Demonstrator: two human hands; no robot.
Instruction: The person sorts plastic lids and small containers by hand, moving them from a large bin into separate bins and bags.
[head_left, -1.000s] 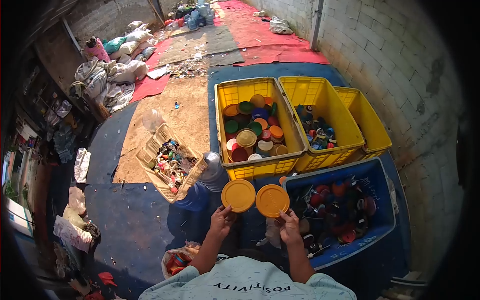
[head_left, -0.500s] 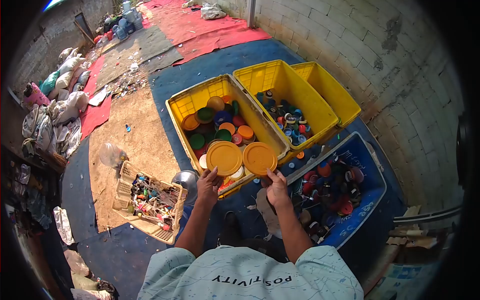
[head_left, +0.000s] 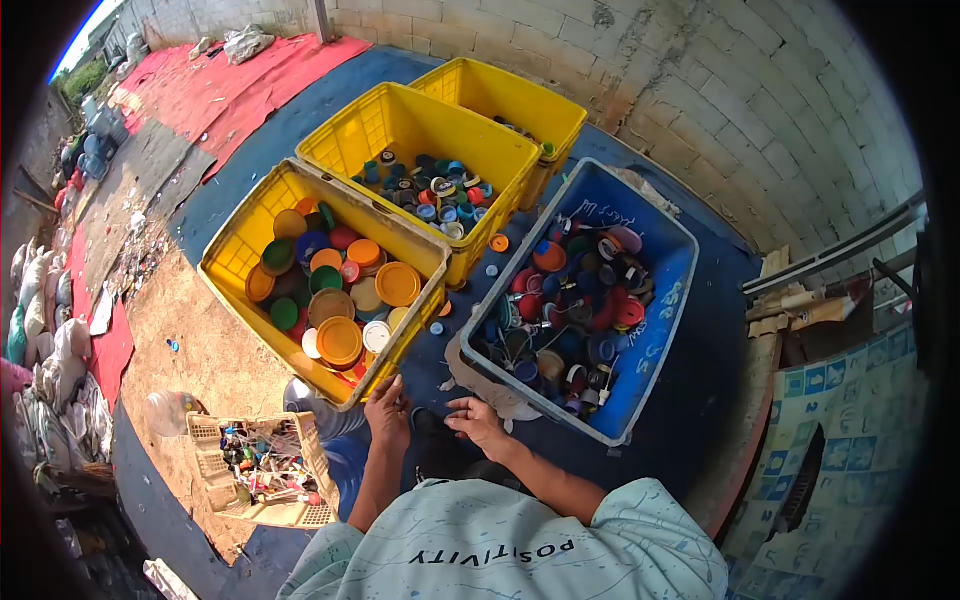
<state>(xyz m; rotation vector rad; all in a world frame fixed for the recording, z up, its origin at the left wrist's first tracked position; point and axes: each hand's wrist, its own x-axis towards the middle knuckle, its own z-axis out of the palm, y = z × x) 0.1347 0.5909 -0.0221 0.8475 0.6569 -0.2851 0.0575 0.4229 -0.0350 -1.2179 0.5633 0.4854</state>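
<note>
My left hand point(head_left: 388, 412) is just below the near corner of a yellow crate point(head_left: 282, 345), empty, its fingers loosely bent. To its right, my right hand point(head_left: 480, 424) has its fingers apart and pointing left, with nothing in them. It is near a crumpled grey-brown piece point(head_left: 490, 385) on the floor beside the blue crate. Inside the near yellow crate lie round plastic lids in several colours. Two large orange lids, one nearer point(head_left: 338, 343) and one farther point(head_left: 398, 284), rest on top, close to a white lid point(head_left: 376, 336).
A second yellow crate point(head_left: 490, 150) holds small bottle caps, with a third yellow crate point(head_left: 535, 95) behind it. The blue crate point(head_left: 640, 390) at right contains mixed dark and red caps. A cream basket point(head_left: 205, 440) of small plastic pieces stands at left. A block wall point(head_left: 740, 120) bounds the right.
The two orange lids have left my hands and now lie in the near yellow crate. Both hands have drawn back toward my body, and the view has turned right.
</note>
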